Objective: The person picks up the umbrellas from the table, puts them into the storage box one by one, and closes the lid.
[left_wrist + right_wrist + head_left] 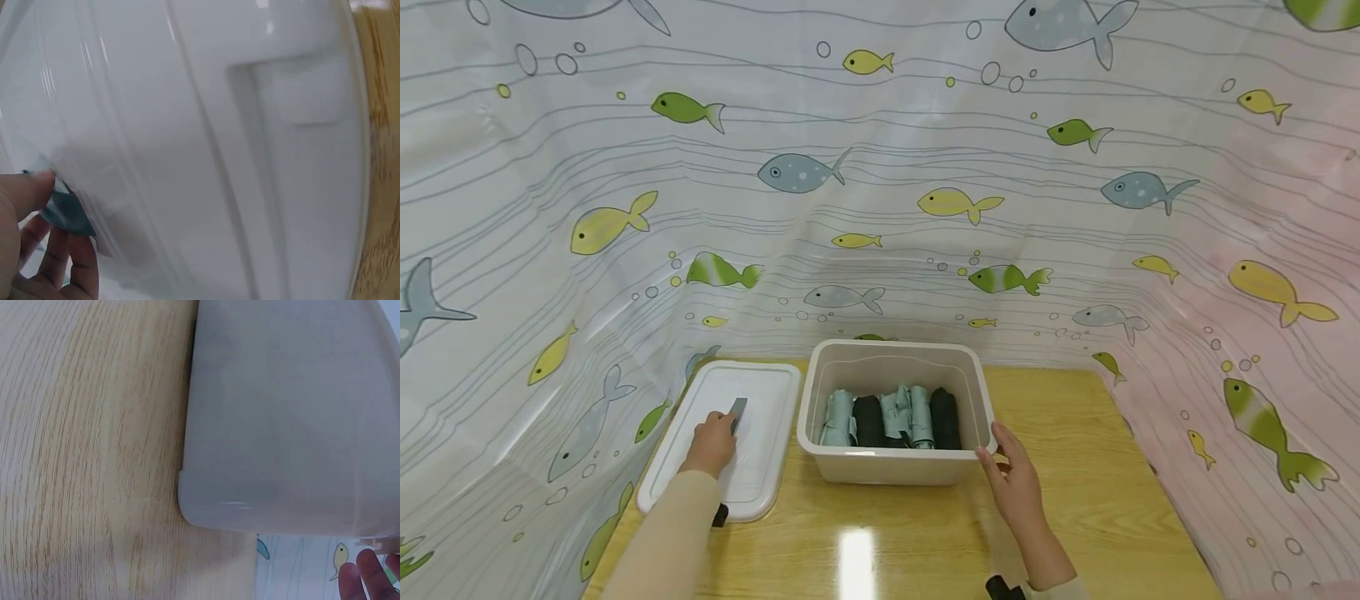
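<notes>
My left hand (709,446) is over the white lid (767,450), which lies on the table at left. Between thumb and fingers it pinches a small, flat grey-teal piece (65,209); its exact kind cannot be told. The off-white plastic bin (891,467) stands lidless in the middle. My right hand (1018,487) holds the bin's front right corner, thumb at the front rim and fingers at the side. In the right wrist view only some fingertips (369,572) show, beside the bin's wall. Rolled pale green bundles (837,421) and black bundles (944,417) stand in a row inside the bin.
The wooden table (1060,425) extends to the right of the bin and in front of it. A fish-print curtain (880,200) rises behind the table and along both its sides. The bin's back rim is close to the curtain.
</notes>
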{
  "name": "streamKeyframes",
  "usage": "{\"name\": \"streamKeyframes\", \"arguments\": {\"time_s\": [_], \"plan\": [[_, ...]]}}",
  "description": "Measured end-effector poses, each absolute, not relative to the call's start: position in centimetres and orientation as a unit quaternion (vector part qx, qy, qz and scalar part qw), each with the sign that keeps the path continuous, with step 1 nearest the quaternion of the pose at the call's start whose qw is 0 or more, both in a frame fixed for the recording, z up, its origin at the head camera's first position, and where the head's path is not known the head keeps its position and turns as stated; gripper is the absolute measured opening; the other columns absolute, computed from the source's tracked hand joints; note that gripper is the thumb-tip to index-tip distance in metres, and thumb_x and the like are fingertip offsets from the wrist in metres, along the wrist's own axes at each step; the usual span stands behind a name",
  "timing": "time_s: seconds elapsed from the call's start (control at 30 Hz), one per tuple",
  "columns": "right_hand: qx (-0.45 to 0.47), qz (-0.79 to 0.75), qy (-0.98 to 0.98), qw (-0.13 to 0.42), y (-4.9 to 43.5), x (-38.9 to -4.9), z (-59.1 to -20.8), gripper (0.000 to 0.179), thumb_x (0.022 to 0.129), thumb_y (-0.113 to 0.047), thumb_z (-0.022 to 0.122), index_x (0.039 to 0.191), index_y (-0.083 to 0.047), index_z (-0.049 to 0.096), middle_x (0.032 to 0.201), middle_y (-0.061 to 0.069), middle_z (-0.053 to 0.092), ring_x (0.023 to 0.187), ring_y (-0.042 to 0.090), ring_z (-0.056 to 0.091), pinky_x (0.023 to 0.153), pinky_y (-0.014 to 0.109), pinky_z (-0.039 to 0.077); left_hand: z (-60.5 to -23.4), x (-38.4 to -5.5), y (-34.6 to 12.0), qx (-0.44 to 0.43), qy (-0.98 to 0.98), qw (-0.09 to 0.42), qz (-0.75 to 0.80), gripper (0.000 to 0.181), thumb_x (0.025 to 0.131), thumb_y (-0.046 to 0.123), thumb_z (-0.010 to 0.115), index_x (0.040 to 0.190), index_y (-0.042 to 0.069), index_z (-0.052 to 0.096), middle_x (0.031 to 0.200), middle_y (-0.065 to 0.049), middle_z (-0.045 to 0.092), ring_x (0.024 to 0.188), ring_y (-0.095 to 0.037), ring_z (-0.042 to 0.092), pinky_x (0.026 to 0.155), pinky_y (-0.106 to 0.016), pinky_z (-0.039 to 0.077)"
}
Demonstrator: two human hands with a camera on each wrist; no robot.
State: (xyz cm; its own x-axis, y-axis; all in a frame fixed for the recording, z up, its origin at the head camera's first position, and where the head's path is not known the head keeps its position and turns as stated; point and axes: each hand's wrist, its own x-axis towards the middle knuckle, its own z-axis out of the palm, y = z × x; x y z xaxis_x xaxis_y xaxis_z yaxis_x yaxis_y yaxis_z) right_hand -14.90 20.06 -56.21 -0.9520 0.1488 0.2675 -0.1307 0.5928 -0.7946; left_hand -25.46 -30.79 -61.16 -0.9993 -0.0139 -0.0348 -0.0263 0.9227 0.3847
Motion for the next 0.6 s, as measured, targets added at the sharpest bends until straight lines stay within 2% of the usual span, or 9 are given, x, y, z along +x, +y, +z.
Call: {"name": "streamKeyframes", "arguments": {"time_s": [0.17, 0.37, 0.6], "plan": [[-0.008, 0.453, -0.878, 0.153, 20.0, -14.9, -56.1, 0.057, 0.098, -0.021, 0.067, 0.148, -0.002, 0.048, 0.148, 0.017, 0.048, 0.114, 0.030, 0.060, 0.084, 0.038, 0.057, -60.7, -25.4, -30.9, -0.003, 0.982, 0.017, 0.189, 0.041, 0.090, -0.002, 0.067, 0.127, -0.017, 0.056, 0.120, -0.038, 0.051, 0.098, -0.056, 0.055, 0.087, -0.061, 0.047], [-0.003, 0.450, -0.878, 0.163, 20.0, -15.0, -56.1, 0.056, 0.098, -0.020, 0.067, 0.147, -0.001, 0.048, 0.147, 0.019, 0.049, 0.113, 0.030, 0.061, 0.082, 0.035, 0.057, -59.5, -25.3, -30.8, 0.003, 0.978, -0.005, 0.206, 0.040, 0.091, -0.002, 0.065, 0.127, -0.017, 0.056, 0.121, -0.037, 0.051, 0.100, -0.055, 0.054, 0.087, -0.060, 0.047], [0.005, 0.458, -0.874, 0.162, 20.1, -14.9, -56.3, 0.056, 0.098, -0.018, 0.067, 0.147, 0.001, 0.048, 0.147, 0.021, 0.048, 0.111, 0.032, 0.061, 0.082, 0.039, 0.057, -58.0, -24.8, -31.2, 0.007, 0.975, -0.026, 0.219, 0.042, 0.093, 0.000, 0.063, 0.131, -0.016, 0.054, 0.126, -0.037, 0.049, 0.104, -0.057, 0.053, 0.088, -0.061, 0.046]]}}
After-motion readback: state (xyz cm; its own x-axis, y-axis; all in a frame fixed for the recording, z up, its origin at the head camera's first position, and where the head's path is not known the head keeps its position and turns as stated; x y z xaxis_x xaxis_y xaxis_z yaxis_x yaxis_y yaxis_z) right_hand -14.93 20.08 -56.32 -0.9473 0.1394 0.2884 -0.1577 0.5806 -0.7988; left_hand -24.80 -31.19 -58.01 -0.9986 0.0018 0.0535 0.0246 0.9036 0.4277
